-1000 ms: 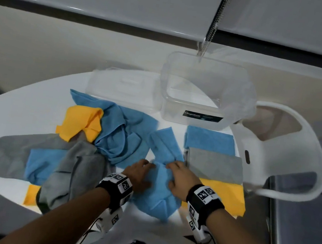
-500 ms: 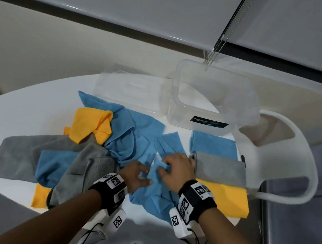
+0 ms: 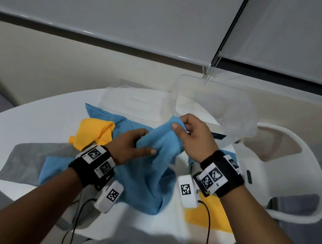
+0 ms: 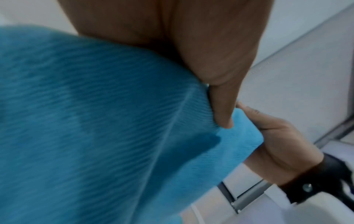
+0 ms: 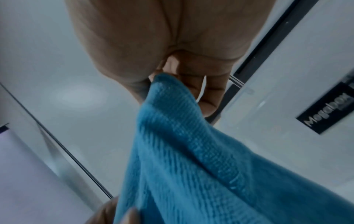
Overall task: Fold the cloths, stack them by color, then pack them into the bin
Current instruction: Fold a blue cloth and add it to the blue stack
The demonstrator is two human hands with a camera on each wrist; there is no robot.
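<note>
The right hand pinches the top corner of a blue cloth between thumb and curled fingers and holds it up above the table, just in front of the clear plastic bin. The left hand grips the same cloth lower down, fingers wrapped around a bunched fold and thumb lying across the front. The rest of the cloth hangs down between the two wrists, and its lower edge reaches the table near the person's body.

In the left wrist view the thumb presses into the blue fabric. In the right wrist view the fingertips close on the cloth's corner.

On the left of the table lies a loose heap: an orange cloth, a grey cloth and more blue cloths. On the right, partly hidden by the right wrist, lies a folded orange cloth. The bin's clear lid rests flat beside the bin, to its left. A white chair stands to the right of the table.
</note>
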